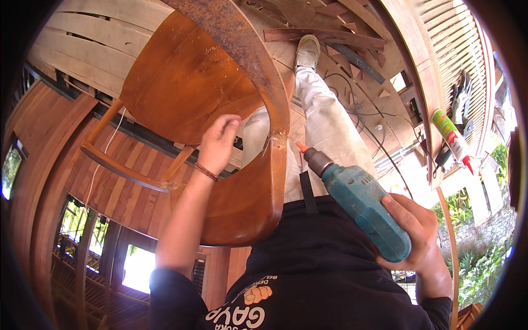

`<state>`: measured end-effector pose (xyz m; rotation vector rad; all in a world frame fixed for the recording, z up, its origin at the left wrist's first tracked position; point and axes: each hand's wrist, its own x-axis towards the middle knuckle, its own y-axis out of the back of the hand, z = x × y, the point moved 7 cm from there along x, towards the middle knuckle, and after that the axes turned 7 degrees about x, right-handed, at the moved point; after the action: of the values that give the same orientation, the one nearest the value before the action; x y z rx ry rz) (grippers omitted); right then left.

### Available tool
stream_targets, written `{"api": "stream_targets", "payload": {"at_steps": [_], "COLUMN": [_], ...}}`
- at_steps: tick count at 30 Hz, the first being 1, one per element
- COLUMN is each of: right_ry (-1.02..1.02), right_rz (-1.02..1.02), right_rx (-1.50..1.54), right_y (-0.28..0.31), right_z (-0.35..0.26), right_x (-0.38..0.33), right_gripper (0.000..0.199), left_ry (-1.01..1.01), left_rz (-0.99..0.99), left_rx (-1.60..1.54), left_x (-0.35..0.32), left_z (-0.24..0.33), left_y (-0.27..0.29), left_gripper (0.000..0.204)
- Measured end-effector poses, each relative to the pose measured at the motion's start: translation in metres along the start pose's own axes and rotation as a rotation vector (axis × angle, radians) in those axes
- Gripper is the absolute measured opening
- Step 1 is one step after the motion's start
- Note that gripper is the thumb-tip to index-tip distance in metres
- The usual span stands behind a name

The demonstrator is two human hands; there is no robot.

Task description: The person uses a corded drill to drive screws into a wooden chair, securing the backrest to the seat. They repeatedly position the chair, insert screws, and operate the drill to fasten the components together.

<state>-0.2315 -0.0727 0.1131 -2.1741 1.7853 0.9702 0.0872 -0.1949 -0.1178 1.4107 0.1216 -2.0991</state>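
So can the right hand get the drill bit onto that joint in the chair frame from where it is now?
Probably yes: the right hand holds the drill, its bit close to the chair frame joint, nothing between them.

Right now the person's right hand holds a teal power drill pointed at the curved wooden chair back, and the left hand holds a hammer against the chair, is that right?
Not quite. The head view shows the left hand holding no hammer; it rests bare on the reddish-brown wooden chair. The rest stands: the right hand holds the teal power drill, its tip near the curved wooden chair back.
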Motion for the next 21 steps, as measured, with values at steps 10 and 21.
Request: {"api": "stream_targets", "payload": {"at_steps": [10, 21], "right_ry": [-0.045, -0.061], "right_rz": [-0.092, -0.144], "right_rx": [-0.06, -0.195], "right_y": [-0.015, -0.026], "right_z": [-0.026, -0.06], "right_x": [0.008, 0.028], "right_gripper": [0.083, 0.076], "left_ry": [0.231, 0.086], "left_rz": [-0.36, -0.396], "left_rx": [-0.041, 0.165], "left_x": [-0.012, -0.018], "left_z": [-0.082, -0.07], "left_y": [-0.077, -0.074], "left_gripper": [0.056, 0.069]}}
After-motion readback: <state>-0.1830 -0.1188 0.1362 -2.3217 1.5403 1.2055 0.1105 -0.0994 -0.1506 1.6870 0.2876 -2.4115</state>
